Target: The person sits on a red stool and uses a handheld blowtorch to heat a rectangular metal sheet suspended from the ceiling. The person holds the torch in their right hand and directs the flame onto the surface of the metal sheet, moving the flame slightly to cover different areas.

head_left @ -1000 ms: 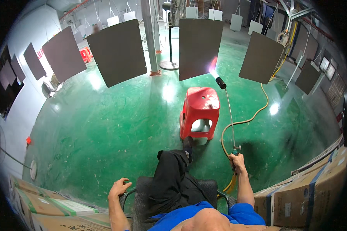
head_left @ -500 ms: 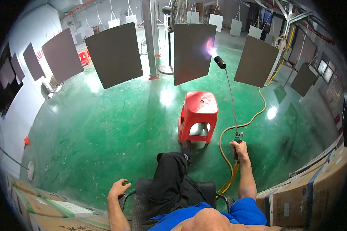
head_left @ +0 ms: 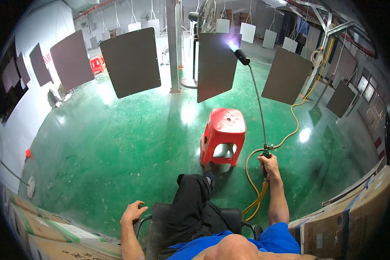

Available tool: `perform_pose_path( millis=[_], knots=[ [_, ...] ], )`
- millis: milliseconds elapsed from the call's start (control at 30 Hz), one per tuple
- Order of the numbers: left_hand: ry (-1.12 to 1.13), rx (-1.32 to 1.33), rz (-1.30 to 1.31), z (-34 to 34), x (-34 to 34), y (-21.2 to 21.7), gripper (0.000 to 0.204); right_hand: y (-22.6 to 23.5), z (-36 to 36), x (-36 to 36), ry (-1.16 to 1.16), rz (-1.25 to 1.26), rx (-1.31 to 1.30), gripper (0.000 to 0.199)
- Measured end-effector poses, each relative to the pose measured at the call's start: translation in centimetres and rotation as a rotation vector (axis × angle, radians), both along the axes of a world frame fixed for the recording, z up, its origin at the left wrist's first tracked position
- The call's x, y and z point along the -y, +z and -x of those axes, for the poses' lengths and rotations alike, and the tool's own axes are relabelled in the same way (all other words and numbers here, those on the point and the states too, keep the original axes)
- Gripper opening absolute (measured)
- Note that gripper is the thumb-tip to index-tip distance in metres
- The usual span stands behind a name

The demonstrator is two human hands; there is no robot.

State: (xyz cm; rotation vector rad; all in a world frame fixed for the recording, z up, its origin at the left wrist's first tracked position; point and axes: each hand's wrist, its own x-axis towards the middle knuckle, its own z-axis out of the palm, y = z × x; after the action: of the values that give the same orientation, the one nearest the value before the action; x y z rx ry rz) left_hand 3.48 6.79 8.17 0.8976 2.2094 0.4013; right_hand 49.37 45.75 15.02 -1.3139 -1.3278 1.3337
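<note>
My right hand [head_left: 269, 166] is closed around the green handle of a gas torch [head_left: 259, 106], whose long thin metal neck reaches up and away. A pale violet flame [head_left: 233, 45] comes from its black nozzle, against the upper right part of a dark grey hanging panel [head_left: 215, 71]. From the handle a yellow hose [head_left: 248, 164] loops down beside the chair and across the floor. My left hand [head_left: 134, 212] lies on the armrest of the black chair [head_left: 159, 223], its fingers loosely spread and holding nothing.
In front of my foot stands a red plastic stool [head_left: 226, 123]. More dark panels [head_left: 132, 63] hang in a row to both sides. A steel post [head_left: 173, 47] and a stand fan [head_left: 194, 43] are behind them. Cardboard boxes [head_left: 329, 229] flank me on the green floor [head_left: 99, 156].
The torch nozzle has swung slightly up and left across the panel, and its flame has moved toward the panel's upper edge. My left hand stays on the armrest.
</note>
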Motion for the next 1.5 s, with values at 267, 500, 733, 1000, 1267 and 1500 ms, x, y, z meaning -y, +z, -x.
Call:
perform_pose_path(
  millis=[267,500,733,1000,1267,1500],
  knots=[
    [0.013,-0.023,0.043,-0.5,-0.1,0.7,0.054,0.2,0.9,4.3,0.078,0.001,0.028,0.015],
    [-0.001,-0.015,0.028,-0.1,0.0,0.3,0.053,-2.4,-0.1,5.8,0.114,0.048,0.137,0.017],
    [0.000,-0.009,0.010,-0.3,0.0,0.6,0.052,-4.2,-0.8,7.1,0.125,0.148,0.231,0.017],
    [0.031,0.034,0.004,0.0,-0.2,0.1,0.054,-6.5,-0.8,5.1,0.086,0.160,0.184,0.014],
    [-0.004,-0.014,-0.053,0.6,1.1,-0.9,0.056,-5.4,2.2,1.5,0.098,0.088,0.202,0.013],
    [-0.080,-0.026,-0.066,0.1,0.2,-1.7,0.056,-3.3,2.1,0.4,0.122,-0.042,0.070,0.014]
  ],
)
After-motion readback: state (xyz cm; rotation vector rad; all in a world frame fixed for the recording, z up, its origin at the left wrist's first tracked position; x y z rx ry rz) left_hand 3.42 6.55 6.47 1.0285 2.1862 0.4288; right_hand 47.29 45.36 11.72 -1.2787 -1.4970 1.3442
